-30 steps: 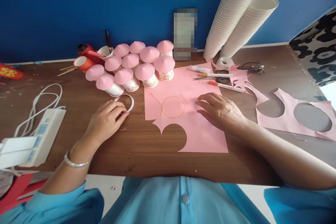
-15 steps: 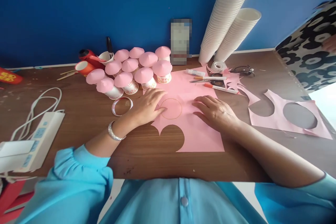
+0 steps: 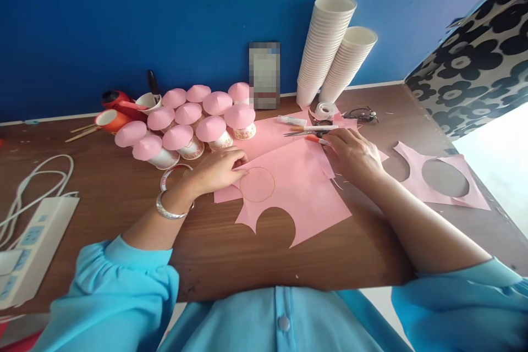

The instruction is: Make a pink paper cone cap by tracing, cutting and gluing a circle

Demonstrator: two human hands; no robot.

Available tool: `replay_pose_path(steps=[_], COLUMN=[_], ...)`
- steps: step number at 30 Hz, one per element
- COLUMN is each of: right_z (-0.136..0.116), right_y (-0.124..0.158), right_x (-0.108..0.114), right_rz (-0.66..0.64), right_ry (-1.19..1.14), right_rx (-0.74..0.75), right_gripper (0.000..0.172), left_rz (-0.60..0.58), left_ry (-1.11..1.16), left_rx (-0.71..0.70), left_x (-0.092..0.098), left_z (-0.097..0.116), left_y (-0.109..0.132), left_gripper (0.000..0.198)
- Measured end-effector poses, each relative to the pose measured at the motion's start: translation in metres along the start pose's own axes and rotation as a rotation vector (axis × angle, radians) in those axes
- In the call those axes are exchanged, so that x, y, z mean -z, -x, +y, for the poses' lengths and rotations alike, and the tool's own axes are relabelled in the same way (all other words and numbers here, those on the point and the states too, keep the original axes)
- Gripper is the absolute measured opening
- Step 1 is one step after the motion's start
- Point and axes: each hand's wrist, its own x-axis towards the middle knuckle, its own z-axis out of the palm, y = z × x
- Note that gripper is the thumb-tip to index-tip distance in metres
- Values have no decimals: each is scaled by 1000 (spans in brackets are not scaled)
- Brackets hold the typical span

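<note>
My left hand (image 3: 220, 169) is closed on the left edge of a pink paper sheet (image 3: 305, 192), its thumb on top. A circle is drawn on the sheet beside that thumb, and a round bite is cut from the near edge. My right hand (image 3: 355, 155) reaches over the handle end of the scissors (image 3: 297, 133), fingers bent but apart. An orange-capped marker (image 3: 317, 139) lies at its fingertips. The hand partly hides the scissors' handles. A second marker (image 3: 309, 128) and a glue stick (image 3: 291, 120) lie just beyond. Another pink sheet (image 3: 264, 129) is underneath.
Several paper cups with pink cone tops (image 3: 211, 129) stand left of the paper. Behind are a phone (image 3: 264, 77) and tall stacks of white cups (image 3: 325, 47). Pink offcuts (image 3: 416, 162) lie right, a power strip (image 3: 45, 242) left, and a white ring (image 3: 167, 179) near my left wrist.
My right hand has moved up off the sheet to the scissors and markers. The top sheet has turned anticlockwise, exposing more of the sheet below. My left hand has closed on its edge.
</note>
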Motion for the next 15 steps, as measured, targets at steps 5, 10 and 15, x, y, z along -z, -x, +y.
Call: replay_pose_path(steps=[5, 10, 15], right_z=[1, 12, 17], right_y=[-8, -23, -39], right_x=[3, 3, -3], right_rz=[-65, -205, -205], right_ry=[3, 17, 27], right_rx=[-51, -71, -87], right_gripper=[32, 33, 32], left_rz=[35, 150, 178], left_ry=[173, 312, 636], left_rx=[111, 199, 245], left_x=[7, 3, -5], left_z=[-7, -22, -15], left_y=[24, 51, 62], left_gripper=[24, 31, 29])
